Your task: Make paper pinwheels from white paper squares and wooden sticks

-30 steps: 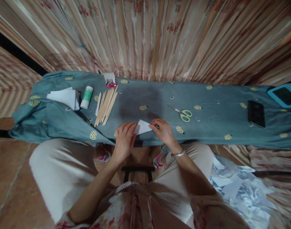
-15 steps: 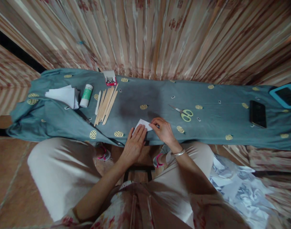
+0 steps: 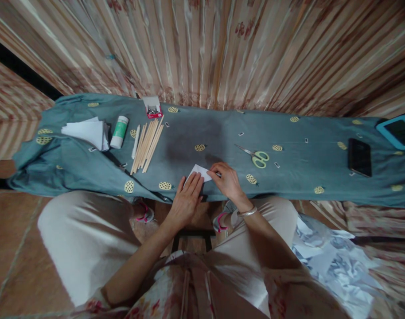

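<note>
A small folded white paper [image 3: 200, 171] lies near the front edge of a table draped in teal cloth [image 3: 289, 173]. My left hand [image 3: 187, 197] lies flat on the paper's near left part, fingers stretched out and together. My right hand [image 3: 226, 179] rests on the paper's right corner with its fingers curled, pressing it down; a bangle sits on that wrist. Most of the paper is hidden under both hands.
Green-handled scissors [image 3: 255, 156] lie right of my hands. To the left are a bundle of wooden sticks [image 3: 146, 142], a glue tube [image 3: 119, 132], a paper stack [image 3: 86, 132] and a small red box [image 3: 153, 108]. A black phone [image 3: 359, 157] and a blue-cased tablet [image 3: 398, 132] sit far right. Crumpled paper [image 3: 335, 261] lies on the floor.
My left hand has slid right from the paper's left edge and flattened on top of it. My right hand has stayed on the right corner.
</note>
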The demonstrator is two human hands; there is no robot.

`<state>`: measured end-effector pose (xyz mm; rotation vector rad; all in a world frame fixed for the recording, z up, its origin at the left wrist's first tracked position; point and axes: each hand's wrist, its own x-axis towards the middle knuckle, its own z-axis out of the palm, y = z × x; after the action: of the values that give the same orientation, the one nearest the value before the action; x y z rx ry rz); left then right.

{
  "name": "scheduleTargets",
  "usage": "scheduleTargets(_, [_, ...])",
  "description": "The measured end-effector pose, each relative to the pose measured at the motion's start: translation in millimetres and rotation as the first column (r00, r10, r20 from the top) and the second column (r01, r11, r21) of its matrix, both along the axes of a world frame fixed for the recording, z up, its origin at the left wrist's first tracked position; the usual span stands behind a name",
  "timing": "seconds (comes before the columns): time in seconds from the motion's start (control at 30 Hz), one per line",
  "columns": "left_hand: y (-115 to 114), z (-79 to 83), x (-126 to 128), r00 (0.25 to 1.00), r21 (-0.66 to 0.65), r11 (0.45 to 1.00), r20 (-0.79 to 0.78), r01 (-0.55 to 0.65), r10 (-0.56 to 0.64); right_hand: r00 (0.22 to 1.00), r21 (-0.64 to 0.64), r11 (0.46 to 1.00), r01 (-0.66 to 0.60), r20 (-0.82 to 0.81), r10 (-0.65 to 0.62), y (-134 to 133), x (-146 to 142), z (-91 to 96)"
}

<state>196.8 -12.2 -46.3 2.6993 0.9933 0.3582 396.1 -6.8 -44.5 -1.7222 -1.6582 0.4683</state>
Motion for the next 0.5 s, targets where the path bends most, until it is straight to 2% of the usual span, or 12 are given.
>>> scheduleTargets(0.5, [-2, -4.5, 1, 0.996, 0.027, 1.0, -0.092, -0.007, 0.009, 0.994, 0.023, 0.999, 0.042, 0.104, -0.044, -15, -9, 0.7])
